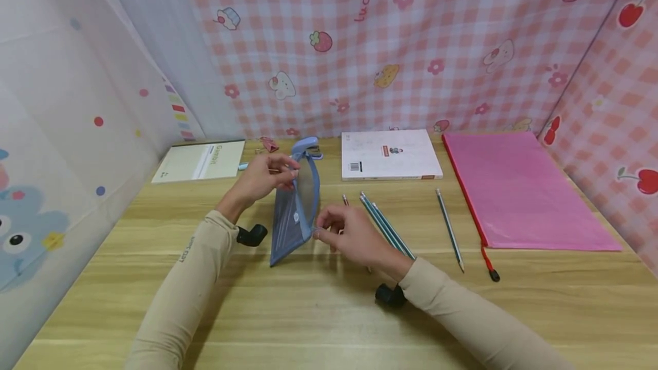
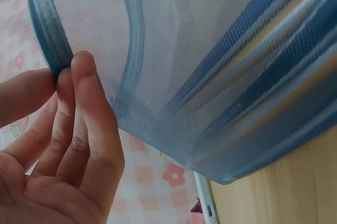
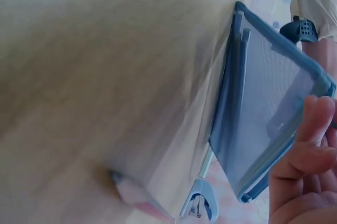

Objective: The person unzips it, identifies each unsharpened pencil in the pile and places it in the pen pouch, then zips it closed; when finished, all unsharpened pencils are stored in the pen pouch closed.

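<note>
A blue mesh zipper pouch stands on the table between the two hands, its zippered mouth gaping. Blue and yellowish pencil-like sticks show through the mesh in the left wrist view. My left hand pinches the zipper edge near the far end between thumb and fingertips. At the near end of the zipper, my right hand pinches the pouch's corner; the fingers hide the exact bit held. Several teal pencils lie beside the right hand, and a darker pencil lies partly hidden behind it.
A lavender stapler stands behind the pouch, near a pink clip-like item. A pale notebook lies at back left, a white book at back centre. One pencil lies left of the pink zipper folder.
</note>
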`<action>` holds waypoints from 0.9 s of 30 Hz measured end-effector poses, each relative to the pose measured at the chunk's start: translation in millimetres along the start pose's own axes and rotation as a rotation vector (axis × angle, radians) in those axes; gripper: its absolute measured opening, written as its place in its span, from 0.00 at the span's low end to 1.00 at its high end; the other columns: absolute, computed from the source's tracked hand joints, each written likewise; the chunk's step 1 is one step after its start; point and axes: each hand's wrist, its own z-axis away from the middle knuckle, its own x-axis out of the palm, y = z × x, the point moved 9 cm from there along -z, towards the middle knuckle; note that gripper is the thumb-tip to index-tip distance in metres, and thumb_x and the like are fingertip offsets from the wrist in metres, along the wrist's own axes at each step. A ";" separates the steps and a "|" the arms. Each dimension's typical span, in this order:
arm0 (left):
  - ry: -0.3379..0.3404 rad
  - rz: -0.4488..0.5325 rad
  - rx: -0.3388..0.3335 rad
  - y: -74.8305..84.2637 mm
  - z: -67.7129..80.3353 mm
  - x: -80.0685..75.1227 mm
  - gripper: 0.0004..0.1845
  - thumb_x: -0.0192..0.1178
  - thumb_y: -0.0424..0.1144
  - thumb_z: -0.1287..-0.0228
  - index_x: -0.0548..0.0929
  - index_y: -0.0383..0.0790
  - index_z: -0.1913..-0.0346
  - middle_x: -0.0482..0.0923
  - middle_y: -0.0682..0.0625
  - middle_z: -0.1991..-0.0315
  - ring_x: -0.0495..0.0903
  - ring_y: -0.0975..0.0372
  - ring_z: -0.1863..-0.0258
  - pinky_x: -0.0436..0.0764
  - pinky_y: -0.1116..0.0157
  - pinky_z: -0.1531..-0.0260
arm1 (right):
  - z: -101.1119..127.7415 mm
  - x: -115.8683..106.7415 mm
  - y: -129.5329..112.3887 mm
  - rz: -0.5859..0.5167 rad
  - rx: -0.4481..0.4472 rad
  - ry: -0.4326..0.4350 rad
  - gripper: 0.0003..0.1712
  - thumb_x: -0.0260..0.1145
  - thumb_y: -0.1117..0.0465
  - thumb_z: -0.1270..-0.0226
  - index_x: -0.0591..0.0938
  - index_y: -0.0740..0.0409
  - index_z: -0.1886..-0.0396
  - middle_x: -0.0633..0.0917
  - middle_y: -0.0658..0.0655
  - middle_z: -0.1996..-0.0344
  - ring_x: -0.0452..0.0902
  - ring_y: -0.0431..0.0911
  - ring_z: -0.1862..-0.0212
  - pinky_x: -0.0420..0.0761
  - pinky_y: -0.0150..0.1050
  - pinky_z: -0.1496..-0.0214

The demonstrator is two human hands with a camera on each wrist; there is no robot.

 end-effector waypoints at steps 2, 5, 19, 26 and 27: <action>-0.003 -0.023 0.019 3.2 0.9 1.7 0.13 0.62 0.34 0.30 0.83 0.33 0.47 0.86 0.39 0.62 0.86 0.63 0.68 0.88 0.56 0.58 | -1.2 -1.2 -1.3 -0.025 -0.006 -0.011 0.02 0.67 0.66 0.32 0.84 0.60 0.64 0.85 0.60 0.70 0.76 0.40 0.78 0.79 0.34 0.75; -0.010 -0.067 0.055 8.2 2.8 4.5 0.12 0.62 0.34 0.31 0.84 0.34 0.48 0.86 0.40 0.64 0.86 0.58 0.67 0.87 0.56 0.60 | -5.1 -2.5 -3.6 -0.040 -0.027 -0.026 0.02 0.66 0.66 0.31 0.84 0.60 0.63 0.86 0.65 0.69 0.76 0.43 0.78 0.81 0.37 0.75; 0.011 -0.382 0.281 45.1 70.7 12.0 0.05 0.60 0.35 0.30 0.85 0.39 0.59 0.88 0.47 0.68 0.84 0.63 0.69 0.83 0.68 0.69 | -30.7 -6.0 -14.1 -0.047 0.013 -0.043 0.02 0.66 0.62 0.30 0.85 0.55 0.62 0.87 0.56 0.71 0.80 0.49 0.79 0.84 0.46 0.68; 0.183 -0.604 0.506 65.2 113.0 29.1 0.12 0.73 0.43 0.43 0.80 0.43 0.63 0.81 0.54 0.74 0.80 0.66 0.74 0.79 0.73 0.74 | -36.3 -7.9 -21.5 -0.077 -0.006 -0.015 0.03 0.66 0.64 0.30 0.85 0.57 0.62 0.87 0.57 0.72 0.80 0.49 0.80 0.83 0.41 0.69; 0.218 -0.618 0.540 66.0 116.8 31.7 0.14 0.75 0.43 0.45 0.80 0.42 0.63 0.81 0.53 0.73 0.80 0.65 0.74 0.79 0.73 0.75 | -36.6 -7.2 -20.9 -0.090 -0.001 -0.012 0.03 0.66 0.64 0.30 0.85 0.58 0.62 0.87 0.57 0.73 0.80 0.48 0.81 0.84 0.44 0.69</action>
